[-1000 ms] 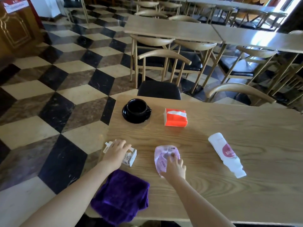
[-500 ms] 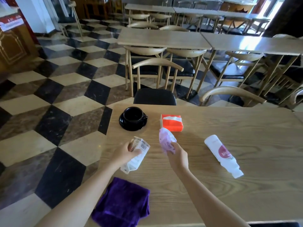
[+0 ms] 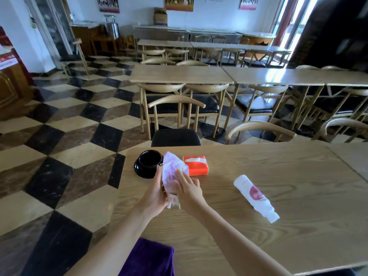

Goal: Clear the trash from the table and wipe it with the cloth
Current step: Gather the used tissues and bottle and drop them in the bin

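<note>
Left hand [image 3: 157, 193] and right hand [image 3: 188, 189] clamp one pink wrapper [image 3: 172, 173] and one carton [image 3: 173, 201] between them; one bottle [image 3: 255, 198] lies on the table [image 3: 298, 176].

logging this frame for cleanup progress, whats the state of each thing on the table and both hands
left hand: gripping crushed carton
right hand: pressing pink wrapper against carton
pink wrapper: crumpled, lifted off table
carton: mostly hidden between hands
white bottle: lying on side
purple cloth: untouched, near edge
black cup: upright on saucer
tissue box: flat on table
</note>
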Action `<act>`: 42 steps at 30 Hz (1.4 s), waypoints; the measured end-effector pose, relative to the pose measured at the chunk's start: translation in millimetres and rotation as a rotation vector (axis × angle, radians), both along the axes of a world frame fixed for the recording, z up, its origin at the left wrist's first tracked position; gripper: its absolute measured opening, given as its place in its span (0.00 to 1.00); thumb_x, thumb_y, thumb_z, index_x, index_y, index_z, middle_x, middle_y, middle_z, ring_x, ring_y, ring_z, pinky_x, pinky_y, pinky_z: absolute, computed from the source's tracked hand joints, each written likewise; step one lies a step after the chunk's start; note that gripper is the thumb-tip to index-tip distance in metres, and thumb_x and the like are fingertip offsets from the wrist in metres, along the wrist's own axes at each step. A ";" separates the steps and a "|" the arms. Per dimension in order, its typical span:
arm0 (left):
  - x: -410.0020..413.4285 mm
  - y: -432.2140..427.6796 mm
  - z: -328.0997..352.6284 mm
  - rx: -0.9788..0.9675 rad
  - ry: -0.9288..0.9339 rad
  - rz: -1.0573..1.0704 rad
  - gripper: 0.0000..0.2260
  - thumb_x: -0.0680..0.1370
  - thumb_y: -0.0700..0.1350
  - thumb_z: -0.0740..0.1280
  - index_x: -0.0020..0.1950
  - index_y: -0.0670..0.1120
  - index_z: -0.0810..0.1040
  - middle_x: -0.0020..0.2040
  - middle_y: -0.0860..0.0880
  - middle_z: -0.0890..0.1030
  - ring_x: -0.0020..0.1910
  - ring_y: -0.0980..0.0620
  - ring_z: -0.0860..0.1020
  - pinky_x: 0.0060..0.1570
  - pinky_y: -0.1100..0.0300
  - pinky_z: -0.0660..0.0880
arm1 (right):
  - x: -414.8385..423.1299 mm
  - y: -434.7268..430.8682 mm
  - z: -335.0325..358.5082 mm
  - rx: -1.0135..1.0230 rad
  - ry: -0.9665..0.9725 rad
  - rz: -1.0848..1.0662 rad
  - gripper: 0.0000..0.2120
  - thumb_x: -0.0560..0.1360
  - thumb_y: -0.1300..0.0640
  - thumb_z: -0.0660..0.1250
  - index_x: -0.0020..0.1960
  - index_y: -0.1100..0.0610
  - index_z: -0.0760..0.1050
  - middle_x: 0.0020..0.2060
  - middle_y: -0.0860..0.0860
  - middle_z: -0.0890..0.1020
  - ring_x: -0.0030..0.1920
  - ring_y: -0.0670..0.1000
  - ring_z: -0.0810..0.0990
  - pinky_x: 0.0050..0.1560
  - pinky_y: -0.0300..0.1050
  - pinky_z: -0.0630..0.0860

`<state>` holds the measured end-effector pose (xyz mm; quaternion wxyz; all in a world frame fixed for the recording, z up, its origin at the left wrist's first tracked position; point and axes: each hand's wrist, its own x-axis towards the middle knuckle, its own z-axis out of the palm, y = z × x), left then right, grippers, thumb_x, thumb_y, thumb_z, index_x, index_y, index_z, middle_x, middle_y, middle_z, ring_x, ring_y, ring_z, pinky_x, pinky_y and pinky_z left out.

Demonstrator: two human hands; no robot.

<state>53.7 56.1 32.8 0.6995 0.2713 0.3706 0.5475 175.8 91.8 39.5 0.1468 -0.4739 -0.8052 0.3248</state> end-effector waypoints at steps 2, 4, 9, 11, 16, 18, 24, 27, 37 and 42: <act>-2.2 0.6 1.3 0.027 -0.002 -0.063 0.35 0.75 0.70 0.46 0.69 0.49 0.72 0.68 0.37 0.73 0.57 0.43 0.72 0.42 0.55 0.69 | 2.4 0.4 -0.6 0.038 -0.079 0.029 0.25 0.79 0.49 0.48 0.74 0.42 0.49 0.76 0.47 0.54 0.67 0.58 0.60 0.65 0.55 0.61; -2.8 4.8 7.0 0.000 -0.014 -0.075 0.31 0.76 0.67 0.52 0.69 0.49 0.72 0.67 0.42 0.76 0.61 0.46 0.76 0.51 0.56 0.74 | 4.7 3.8 0.6 0.073 -0.135 0.045 0.26 0.78 0.49 0.49 0.74 0.42 0.48 0.76 0.47 0.52 0.68 0.59 0.58 0.65 0.56 0.59; 0.8 21.7 17.3 -0.120 0.089 0.094 0.16 0.78 0.52 0.62 0.60 0.43 0.77 0.43 0.47 0.82 0.35 0.50 0.82 0.28 0.62 0.75 | 12.4 23.9 10.2 0.017 -0.120 0.099 0.25 0.78 0.45 0.54 0.73 0.39 0.52 0.76 0.48 0.55 0.69 0.59 0.57 0.66 0.56 0.60; 3.4 29.5 14.8 -0.141 0.153 0.145 0.13 0.78 0.50 0.63 0.57 0.45 0.78 0.45 0.46 0.81 0.42 0.47 0.81 0.40 0.55 0.78 | 20.8 33.2 16.0 -0.064 0.046 0.118 0.23 0.78 0.49 0.57 0.72 0.42 0.59 0.73 0.48 0.62 0.68 0.57 0.60 0.66 0.53 0.62; 16.5 46.3 16.2 -0.131 0.176 0.149 0.08 0.76 0.50 0.65 0.47 0.48 0.81 0.42 0.47 0.78 0.42 0.48 0.76 0.46 0.53 0.73 | 51.5 61.1 32.0 -0.086 0.205 0.093 0.19 0.78 0.48 0.59 0.68 0.46 0.68 0.62 0.49 0.77 0.58 0.48 0.75 0.51 0.38 0.74; 24.7 55.0 21.4 -0.141 0.169 0.143 0.07 0.75 0.50 0.66 0.41 0.50 0.81 0.40 0.48 0.76 0.39 0.50 0.73 0.43 0.56 0.70 | 66.3 78.8 42.0 -0.109 0.241 0.046 0.18 0.78 0.48 0.59 0.67 0.45 0.69 0.58 0.50 0.79 0.53 0.47 0.78 0.44 0.36 0.74; 56.4 89.8 37.7 -0.156 0.172 0.197 0.07 0.75 0.50 0.67 0.49 0.49 0.80 0.44 0.50 0.81 0.45 0.51 0.79 0.43 0.57 0.74 | 124.4 154.5 62.0 0.000 0.235 -0.125 0.15 0.78 0.50 0.58 0.63 0.52 0.71 0.47 0.47 0.80 0.46 0.46 0.76 0.39 0.35 0.70; 70.2 106.4 43.0 -0.196 0.193 0.256 0.11 0.75 0.48 0.67 0.55 0.47 0.77 0.48 0.47 0.80 0.49 0.49 0.78 0.44 0.57 0.74 | 165.2 189.0 40.2 -0.062 0.035 -0.191 0.20 0.77 0.48 0.59 0.67 0.54 0.68 0.56 0.52 0.78 0.51 0.51 0.77 0.44 0.38 0.73; 92.2 138.9 23.5 -0.258 0.182 0.374 0.20 0.72 0.49 0.70 0.63 0.48 0.75 0.58 0.45 0.81 0.58 0.45 0.78 0.54 0.49 0.76 | 240.3 212.2 -99.4 -0.268 -0.643 -0.136 0.43 0.70 0.38 0.65 0.74 0.59 0.51 0.70 0.58 0.65 0.71 0.60 0.63 0.69 0.53 0.63; 89.0 133.1 6.1 -0.305 0.171 0.438 0.13 0.69 0.49 0.72 0.53 0.52 0.80 0.48 0.50 0.85 0.50 0.49 0.82 0.41 0.54 0.79 | 228.6 201.8 -121.0 -0.356 -0.580 -0.083 0.32 0.67 0.44 0.68 0.64 0.57 0.64 0.62 0.56 0.73 0.64 0.57 0.72 0.60 0.49 0.72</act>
